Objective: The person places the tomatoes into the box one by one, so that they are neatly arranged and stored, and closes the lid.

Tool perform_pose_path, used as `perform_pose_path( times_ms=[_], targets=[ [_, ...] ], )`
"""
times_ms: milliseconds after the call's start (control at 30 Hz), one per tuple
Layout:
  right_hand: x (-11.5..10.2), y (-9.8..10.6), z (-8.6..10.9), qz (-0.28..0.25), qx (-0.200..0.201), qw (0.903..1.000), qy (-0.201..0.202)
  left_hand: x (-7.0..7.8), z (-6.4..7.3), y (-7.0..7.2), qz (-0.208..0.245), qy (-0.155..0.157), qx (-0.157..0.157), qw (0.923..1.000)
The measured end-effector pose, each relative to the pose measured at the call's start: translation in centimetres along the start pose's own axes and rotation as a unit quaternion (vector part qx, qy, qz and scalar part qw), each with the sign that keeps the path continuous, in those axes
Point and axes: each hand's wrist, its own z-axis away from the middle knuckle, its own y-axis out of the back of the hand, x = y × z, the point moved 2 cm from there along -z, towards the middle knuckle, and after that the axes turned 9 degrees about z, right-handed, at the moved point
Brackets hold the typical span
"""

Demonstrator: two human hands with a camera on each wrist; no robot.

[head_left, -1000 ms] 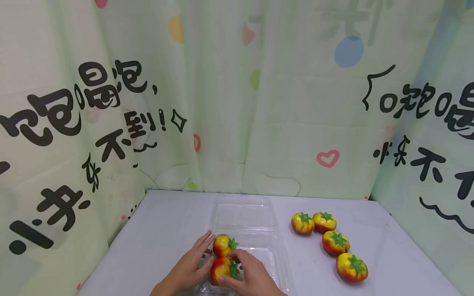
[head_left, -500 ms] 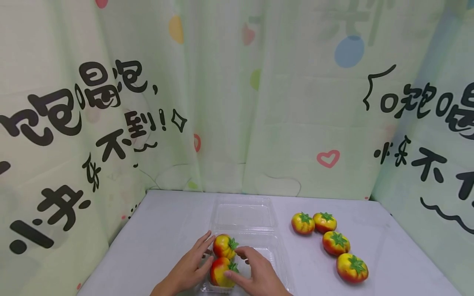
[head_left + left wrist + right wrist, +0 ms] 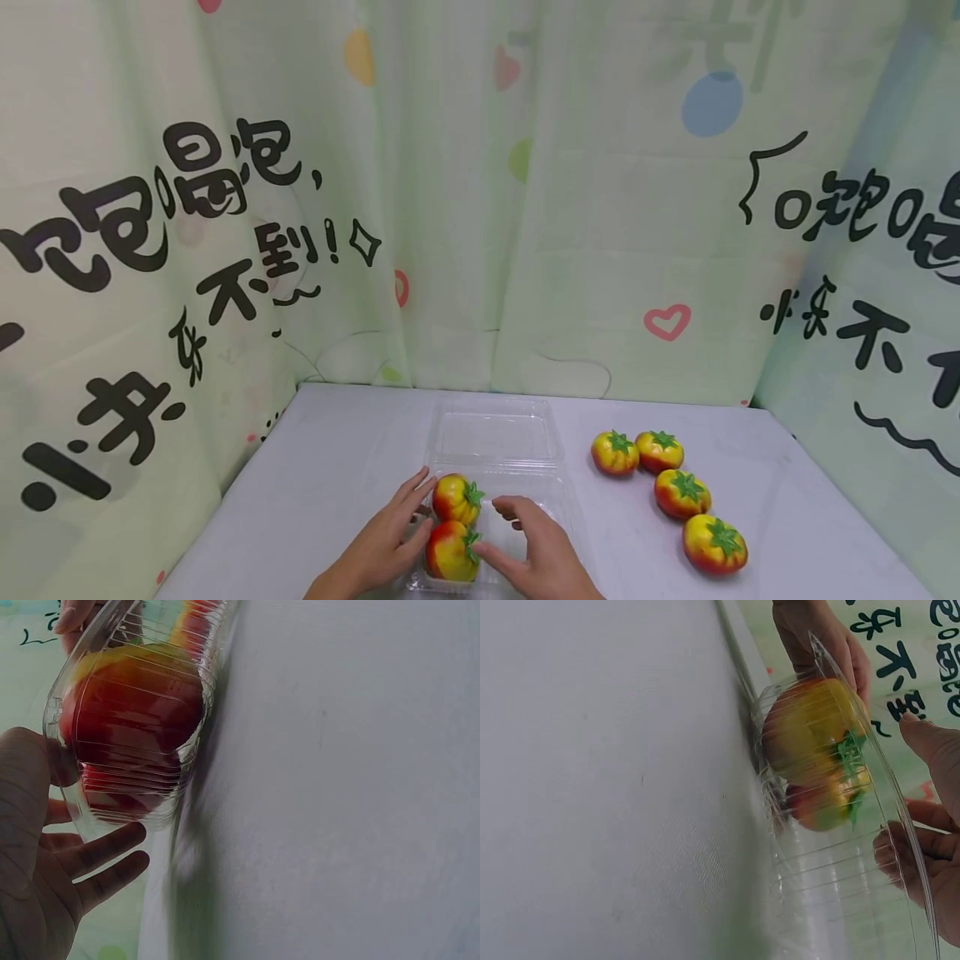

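A pale green curtain (image 3: 450,208) hangs behind and to both sides, printed with black lettering, coloured dots and hearts. In front of it stretches a white-covered table (image 3: 360,433).

On the table lies a clear plastic container (image 3: 558,492), opened out so that its lid (image 3: 491,433) rests flat on the far side of the base.

The left hand (image 3: 384,533) is at the base's left side, its fingers mostly straight and grasping no fruit; in the left wrist view its thumb reaches over the rim while the fingers are outside the clear wall. The right hand (image 3: 536,542) has released the fruit: its fingers are loosely bent with nothing between them, over the right half of the base, the thumb tip close to the leaves of the near tomato (image 3: 450,554).

That red-and-yellow tomato and the far tomato (image 3: 452,498) sit inside the base along its left side, one behind the other and touching, green tops facing right.

Four similar ones lie on the table right of the container: a back-left tomato (image 3: 615,458), a back-right tomato (image 3: 658,460) beside it, a middle tomato (image 3: 678,500) and a front tomato (image 3: 708,554).
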Motion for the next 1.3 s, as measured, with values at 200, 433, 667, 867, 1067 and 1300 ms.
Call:
perform_pose_path(
  times_ms=[200,433,667,867,1067,1300],
  targets=[
    [0.6,0.7,0.2,0.009,0.026,0.9996,-0.003,0.1,0.0,-0.1,0.002,0.010,-0.001,0.9999],
    [1.1,1.4,0.2,0.018,0.045,0.9987,-0.017,0.2,0.0,0.0,0.000,0.020,-0.003,0.9998],
    [1.8,2.0,0.2,0.027,0.114,0.9930,-0.017,0.2,0.0,0.0,0.001,0.025,-0.007,0.9996],
    [2.3,2.6,0.0,0.036,0.152,0.9873,-0.027,0.2,-0.1,0.0,0.000,0.028,-0.006,0.9996],
    [2.8,3.3,-0.2,0.046,0.146,0.9867,-0.055,0.1,-0.1,0.0,0.001,0.014,-0.005,0.9999],
    [3.4,4.0,-0.2,0.046,0.145,0.9859,-0.071,0.0,-0.1,0.0,0.000,0.010,-0.006,0.9999]
  ],
)
